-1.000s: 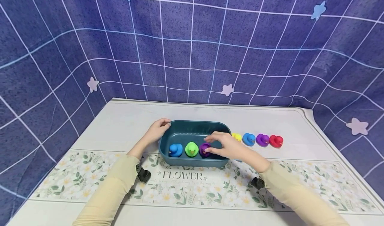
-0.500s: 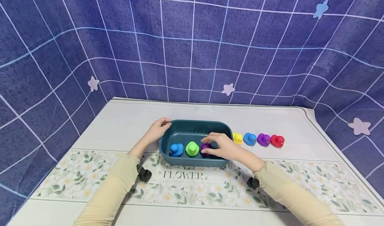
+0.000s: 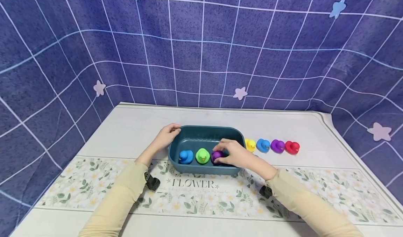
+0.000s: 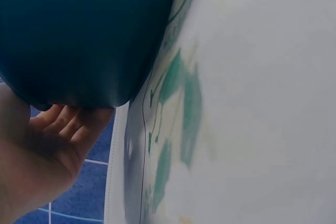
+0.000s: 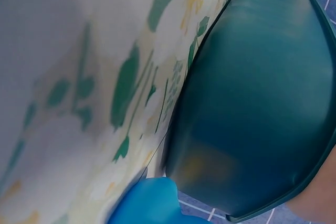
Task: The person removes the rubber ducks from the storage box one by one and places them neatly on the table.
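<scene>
In the head view my left hand (image 3: 167,136) grips the left end of a dark teal plastic tub (image 3: 201,170), thumb at the rim. The left wrist view shows its fingers (image 4: 79,124) bent against the tub's edge. My right hand (image 3: 234,153) reaches over the tub's right side and pinches a purple rubber duck (image 3: 217,155) between thumb and fingers, low inside the tub. Left of it, in the same row, sit a green rubber duck (image 3: 202,156) and a blue rubber duck (image 3: 186,157).
Right of the tub stand a yellow duck (image 3: 250,145), a second blue duck (image 3: 263,145), another purple duck (image 3: 278,145) and a red duck (image 3: 292,147). Close beside the tub, a blue object (image 5: 149,203) shows in the right wrist view. A purple-blue curtain (image 3: 201,55) hangs behind.
My right hand's fingers have settled down around the purple duck, which has turned slightly. My left hand keeps its hold on the tub.
</scene>
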A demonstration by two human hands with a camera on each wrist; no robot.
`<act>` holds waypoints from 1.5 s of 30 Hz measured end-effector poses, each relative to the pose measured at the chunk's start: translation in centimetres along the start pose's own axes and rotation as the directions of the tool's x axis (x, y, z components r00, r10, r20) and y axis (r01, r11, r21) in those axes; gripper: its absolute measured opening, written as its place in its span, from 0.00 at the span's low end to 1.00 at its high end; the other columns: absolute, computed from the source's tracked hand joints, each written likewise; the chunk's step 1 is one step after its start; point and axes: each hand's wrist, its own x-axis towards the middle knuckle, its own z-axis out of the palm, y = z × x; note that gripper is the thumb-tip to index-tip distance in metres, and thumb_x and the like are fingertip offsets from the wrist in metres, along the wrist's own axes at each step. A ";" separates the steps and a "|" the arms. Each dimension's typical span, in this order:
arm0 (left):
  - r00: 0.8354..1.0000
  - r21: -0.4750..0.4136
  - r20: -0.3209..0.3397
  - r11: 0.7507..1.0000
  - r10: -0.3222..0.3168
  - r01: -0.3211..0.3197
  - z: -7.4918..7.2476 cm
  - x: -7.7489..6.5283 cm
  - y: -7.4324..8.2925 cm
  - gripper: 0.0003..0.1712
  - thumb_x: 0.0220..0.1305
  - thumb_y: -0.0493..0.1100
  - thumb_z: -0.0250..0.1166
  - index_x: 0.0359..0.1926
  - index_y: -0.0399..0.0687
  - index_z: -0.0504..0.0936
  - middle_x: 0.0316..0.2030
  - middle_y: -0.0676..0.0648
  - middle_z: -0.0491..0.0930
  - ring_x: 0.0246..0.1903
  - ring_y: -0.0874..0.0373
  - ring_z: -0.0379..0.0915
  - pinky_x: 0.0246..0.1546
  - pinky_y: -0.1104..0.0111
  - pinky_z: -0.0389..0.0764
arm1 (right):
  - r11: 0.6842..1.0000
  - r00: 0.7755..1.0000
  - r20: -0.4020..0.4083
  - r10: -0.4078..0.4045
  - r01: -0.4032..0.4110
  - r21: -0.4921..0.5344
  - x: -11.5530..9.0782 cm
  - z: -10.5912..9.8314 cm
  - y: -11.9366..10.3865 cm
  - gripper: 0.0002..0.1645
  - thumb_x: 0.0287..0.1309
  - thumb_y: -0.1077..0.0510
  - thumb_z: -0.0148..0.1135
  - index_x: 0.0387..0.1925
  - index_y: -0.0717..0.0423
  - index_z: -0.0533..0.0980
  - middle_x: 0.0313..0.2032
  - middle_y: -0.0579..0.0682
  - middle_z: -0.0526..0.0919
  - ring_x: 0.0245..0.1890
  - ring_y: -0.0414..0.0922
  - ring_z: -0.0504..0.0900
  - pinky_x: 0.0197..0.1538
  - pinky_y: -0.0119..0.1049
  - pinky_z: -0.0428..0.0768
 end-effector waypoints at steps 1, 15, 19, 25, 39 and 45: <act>1.000 0.000 -0.001 1.000 0.001 -0.001 0.0 0.0 0.0 0.20 0.71 0.43 0.49 0.58 0.36 0.71 0.53 0.36 0.76 0.51 0.45 0.72 0.50 0.57 0.75 | 1.000 1.000 0.003 0.003 -0.003 0.000 0.0 0.0 0.0 0.17 0.51 0.56 0.70 0.43 0.57 0.81 0.37 0.47 0.80 0.38 0.40 0.78 0.42 0.34 0.79; 1.000 0.002 0.007 1.000 -0.003 0.003 -0.2 -0.1 0.2 0.20 0.71 0.43 0.49 0.58 0.36 0.71 0.52 0.36 0.76 0.50 0.45 0.73 0.49 0.58 0.75 | 0.999 0.998 0.013 0.054 -0.054 0.002 0.1 0.0 -0.1 0.19 0.50 0.57 0.70 0.45 0.57 0.80 0.37 0.47 0.79 0.39 0.42 0.79 0.44 0.35 0.79; 1.000 -0.002 0.006 1.000 -0.003 0.003 -0.2 -0.1 0.2 0.20 0.71 0.43 0.50 0.58 0.36 0.71 0.52 0.36 0.76 0.50 0.46 0.73 0.48 0.58 0.75 | 0.998 0.998 0.019 0.066 -0.066 -0.014 0.2 0.0 -0.1 0.17 0.49 0.58 0.71 0.43 0.55 0.81 0.35 0.47 0.78 0.37 0.41 0.78 0.42 0.33 0.79; 1.000 0.004 0.009 1.000 0.004 -0.004 -0.2 0.0 0.1 0.20 0.72 0.43 0.49 0.58 0.36 0.71 0.52 0.36 0.76 0.50 0.46 0.72 0.48 0.58 0.75 | 0.999 0.999 0.016 0.042 -0.042 -0.012 0.1 -0.1 -0.2 0.18 0.49 0.58 0.70 0.44 0.56 0.81 0.37 0.48 0.80 0.37 0.43 0.78 0.41 0.34 0.79; 1.000 -0.002 0.007 1.000 0.001 -0.001 -0.1 -0.2 0.2 0.20 0.71 0.43 0.49 0.58 0.36 0.71 0.52 0.36 0.76 0.51 0.45 0.73 0.50 0.57 0.75 | 0.996 0.997 -0.082 0.000 0.007 0.085 -0.3 -0.3 -0.3 0.20 0.45 0.54 0.74 0.41 0.55 0.80 0.37 0.48 0.83 0.37 0.43 0.81 0.39 0.38 0.80; 1.000 -0.001 0.007 1.000 0.002 -0.002 -0.1 -0.1 0.1 0.20 0.72 0.43 0.49 0.58 0.36 0.71 0.52 0.36 0.76 0.51 0.45 0.73 0.50 0.57 0.75 | 0.995 0.996 -0.079 0.030 -0.022 0.094 -0.5 -0.8 -0.5 0.20 0.47 0.53 0.73 0.43 0.55 0.80 0.37 0.47 0.82 0.38 0.42 0.81 0.42 0.40 0.81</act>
